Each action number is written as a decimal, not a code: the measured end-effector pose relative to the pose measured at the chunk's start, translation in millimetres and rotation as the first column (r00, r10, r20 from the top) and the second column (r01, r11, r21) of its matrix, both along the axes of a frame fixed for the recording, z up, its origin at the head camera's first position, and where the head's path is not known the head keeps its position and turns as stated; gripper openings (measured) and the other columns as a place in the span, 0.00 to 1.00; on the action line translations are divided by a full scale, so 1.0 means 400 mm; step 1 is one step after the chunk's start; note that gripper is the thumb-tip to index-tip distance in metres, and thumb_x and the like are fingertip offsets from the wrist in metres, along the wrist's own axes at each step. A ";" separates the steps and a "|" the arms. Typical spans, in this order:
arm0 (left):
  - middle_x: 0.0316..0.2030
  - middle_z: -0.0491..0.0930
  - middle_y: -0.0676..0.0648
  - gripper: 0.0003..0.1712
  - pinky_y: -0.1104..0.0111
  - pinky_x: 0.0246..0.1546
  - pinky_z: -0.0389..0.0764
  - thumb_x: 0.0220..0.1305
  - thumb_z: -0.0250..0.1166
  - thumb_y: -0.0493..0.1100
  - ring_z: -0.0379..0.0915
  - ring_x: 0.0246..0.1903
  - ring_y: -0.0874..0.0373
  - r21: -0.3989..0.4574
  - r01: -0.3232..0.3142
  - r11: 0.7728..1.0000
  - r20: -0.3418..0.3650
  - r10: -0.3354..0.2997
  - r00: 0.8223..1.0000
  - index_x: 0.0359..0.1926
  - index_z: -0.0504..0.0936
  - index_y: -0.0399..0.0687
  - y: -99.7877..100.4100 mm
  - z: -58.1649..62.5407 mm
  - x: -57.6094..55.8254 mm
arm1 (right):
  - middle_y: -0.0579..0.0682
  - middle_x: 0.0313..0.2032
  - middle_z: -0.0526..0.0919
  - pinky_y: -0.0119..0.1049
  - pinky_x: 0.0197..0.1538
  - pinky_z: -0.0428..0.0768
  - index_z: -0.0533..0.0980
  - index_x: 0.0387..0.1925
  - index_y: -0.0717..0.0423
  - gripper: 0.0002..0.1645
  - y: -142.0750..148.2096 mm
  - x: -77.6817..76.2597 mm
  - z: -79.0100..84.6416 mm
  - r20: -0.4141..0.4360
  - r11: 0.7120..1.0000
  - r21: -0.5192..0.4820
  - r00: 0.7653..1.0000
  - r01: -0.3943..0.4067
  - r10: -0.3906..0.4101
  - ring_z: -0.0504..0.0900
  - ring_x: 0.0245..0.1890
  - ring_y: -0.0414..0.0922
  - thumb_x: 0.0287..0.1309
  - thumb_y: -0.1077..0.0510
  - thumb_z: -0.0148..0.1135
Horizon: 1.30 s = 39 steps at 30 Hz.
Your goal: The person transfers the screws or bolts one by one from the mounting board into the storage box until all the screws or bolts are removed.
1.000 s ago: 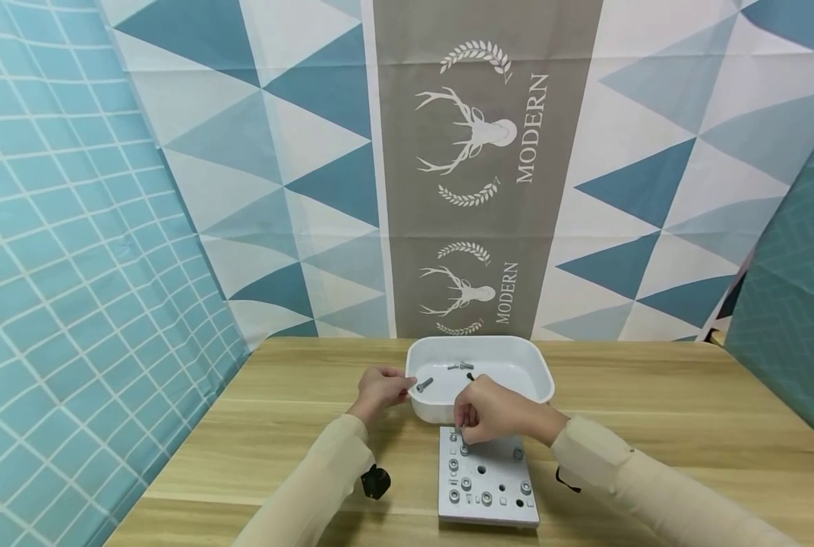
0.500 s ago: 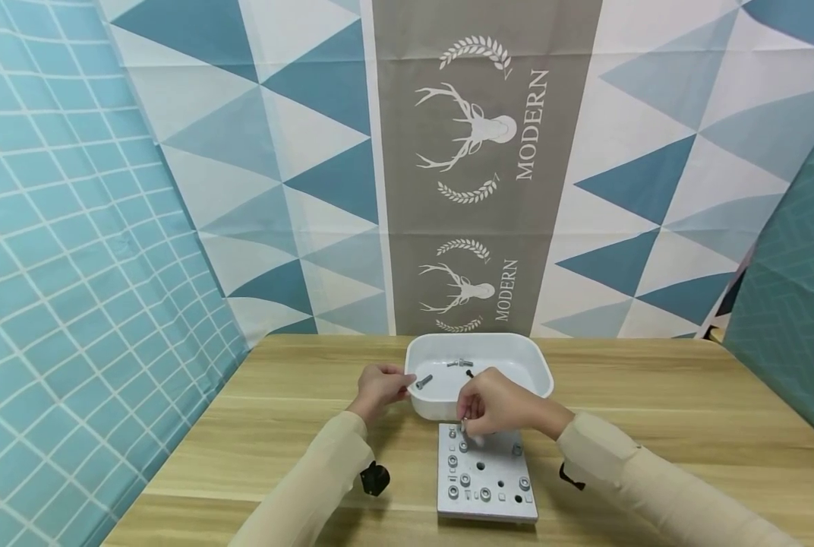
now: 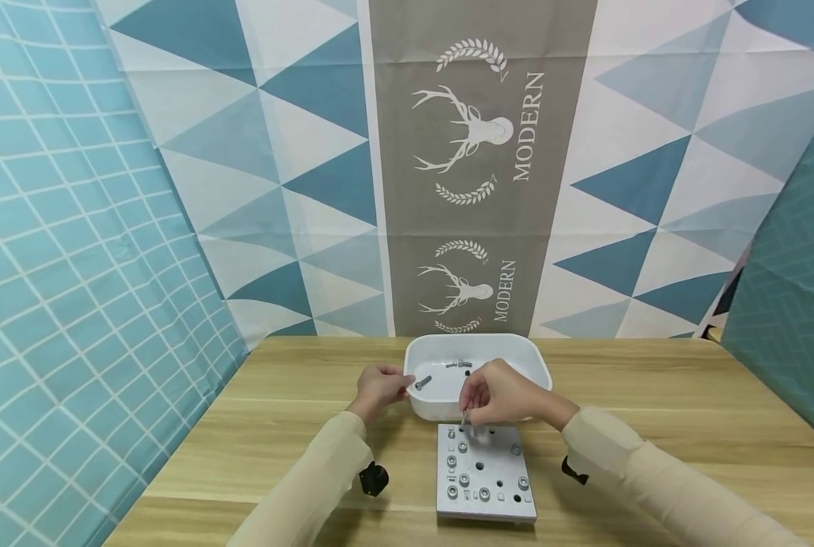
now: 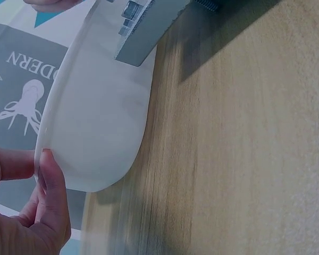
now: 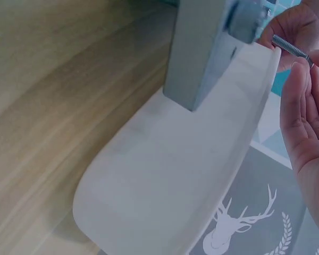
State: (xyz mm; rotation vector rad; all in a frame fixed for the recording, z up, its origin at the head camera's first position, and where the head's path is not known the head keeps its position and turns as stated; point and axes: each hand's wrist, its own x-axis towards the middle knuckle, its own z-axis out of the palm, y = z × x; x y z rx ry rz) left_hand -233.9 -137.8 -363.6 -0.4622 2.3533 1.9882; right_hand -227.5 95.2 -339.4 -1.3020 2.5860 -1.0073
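Note:
My right hand (image 3: pixel 499 391) pinches a threaded bolt (image 5: pixel 290 47) between thumb and fingers, just above the far edge of a silver metal plate (image 3: pixel 503 456). In the head view the bolt points down toward a dark hole (image 3: pixel 462 430) in that plate. Several socket-head bolts (image 3: pixel 484 494) sit in other holes of the plate. My left hand (image 3: pixel 378 386) pinches the left rim of a white plastic tray (image 3: pixel 441 410), thumb and fingers on either side of the rim in the left wrist view. Inside the tray lies a loose bolt (image 3: pixel 424 382) near that hand.
More small bolts (image 3: pixel 459 364) lie toward the back of the tray. The plate rests on the wooden table (image 3: pixel 298 425) directly in front of the tray. Patterned cloths (image 3: pixel 332 190) hang behind the table and on both sides.
My right hand has risen from the plate's surface and shifted slightly right, bringing the pinched bolt up with it. The left hand keeps its grip on the tray rim.

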 end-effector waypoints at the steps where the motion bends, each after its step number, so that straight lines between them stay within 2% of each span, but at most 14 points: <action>1: 0.32 0.75 0.44 0.12 0.76 0.26 0.82 0.56 0.68 0.34 0.73 0.22 0.62 0.000 0.001 1.000 -0.001 -0.001 1.000 0.39 0.78 0.32 0.000 0.001 0.000 | 0.43 0.22 0.83 0.25 0.29 0.82 0.82 0.24 0.51 0.07 0.001 -0.002 0.003 0.001 1.000 -0.003 1.000 0.003 -0.003 0.77 0.22 0.29 0.43 0.65 0.64; 12: 0.31 0.74 0.44 0.11 0.76 0.26 0.83 0.55 0.69 0.33 0.73 0.21 0.62 -0.003 -0.004 1.000 -0.019 0.004 1.000 0.38 0.78 0.32 0.001 0.002 0.002 | 0.48 0.24 0.85 0.25 0.30 0.83 0.82 0.25 0.56 0.05 0.012 -0.023 0.018 0.012 0.999 -0.031 1.000 0.010 -0.009 0.77 0.23 0.30 0.44 0.67 0.65; 25: 0.30 0.74 0.45 0.10 0.75 0.26 0.84 0.54 0.69 0.32 0.73 0.20 0.63 -0.025 -0.007 1.000 -0.048 0.006 0.999 0.35 0.78 0.31 0.006 0.009 0.002 | 0.46 0.24 0.85 0.26 0.29 0.83 0.82 0.25 0.55 0.06 0.021 -0.043 0.058 -0.054 0.999 -0.038 0.998 0.010 -0.012 0.77 0.23 0.29 0.44 0.67 0.64; 34: 0.29 0.74 0.45 0.10 0.76 0.25 0.83 0.55 0.69 0.33 0.73 0.21 0.62 -0.032 -0.007 0.999 -0.050 0.005 0.999 0.36 0.78 0.32 0.002 0.005 0.000 | 0.47 0.24 0.85 0.26 0.30 0.82 0.82 0.25 0.56 0.05 0.025 -0.053 0.070 -0.058 0.996 -0.069 0.997 0.048 -0.052 0.76 0.23 0.30 0.44 0.67 0.63; 39: 0.30 0.75 0.44 0.10 0.75 0.26 0.83 0.55 0.69 0.33 0.74 0.21 0.62 -0.045 0.006 0.999 -0.041 -0.008 0.999 0.36 0.78 0.32 0.002 -0.004 0.004 | 0.47 0.24 0.85 0.26 0.30 0.82 0.82 0.25 0.56 0.05 0.022 -0.060 0.072 -0.057 0.996 -0.075 0.997 0.042 -0.047 0.77 0.23 0.30 0.45 0.66 0.64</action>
